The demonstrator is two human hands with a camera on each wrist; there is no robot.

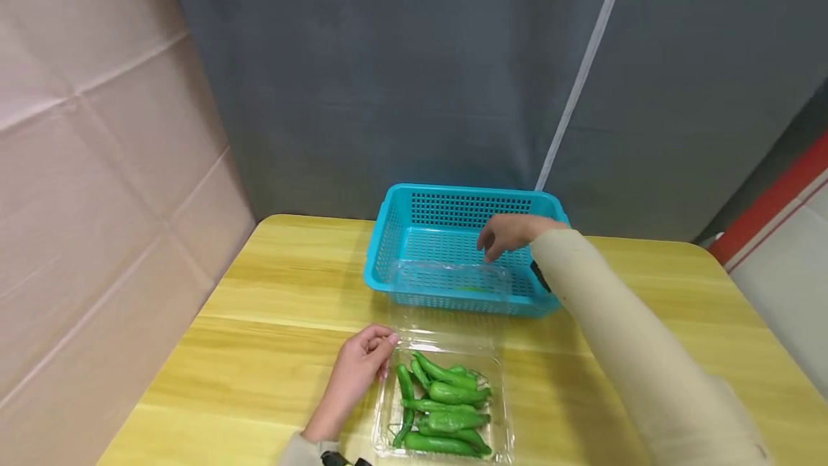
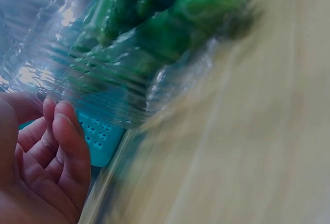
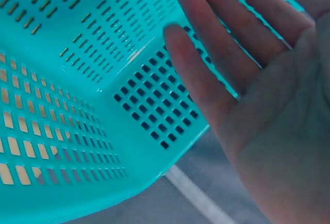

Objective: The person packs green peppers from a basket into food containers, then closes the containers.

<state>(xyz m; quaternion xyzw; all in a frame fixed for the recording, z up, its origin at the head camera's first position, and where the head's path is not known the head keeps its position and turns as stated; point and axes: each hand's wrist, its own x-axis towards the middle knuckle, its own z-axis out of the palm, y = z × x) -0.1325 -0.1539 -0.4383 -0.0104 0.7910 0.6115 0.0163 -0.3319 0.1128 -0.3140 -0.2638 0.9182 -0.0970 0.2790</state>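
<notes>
A clear plastic clamshell box lies on the table with its lid folded back over the basket's near rim. Several green chili peppers fill its base. At the box's left far corner, my left hand pinches the plastic edge between thumb and fingers; the left wrist view shows the hand close to the peppers. Over the blue basket hovers my right hand. In the right wrist view the right hand has extended fingers and an empty palm.
The wooden table backs onto a dark grey curtain. A pale covered wall rises at the left, and a red strip runs along the right. A green sliver shows through the lid, inside the basket.
</notes>
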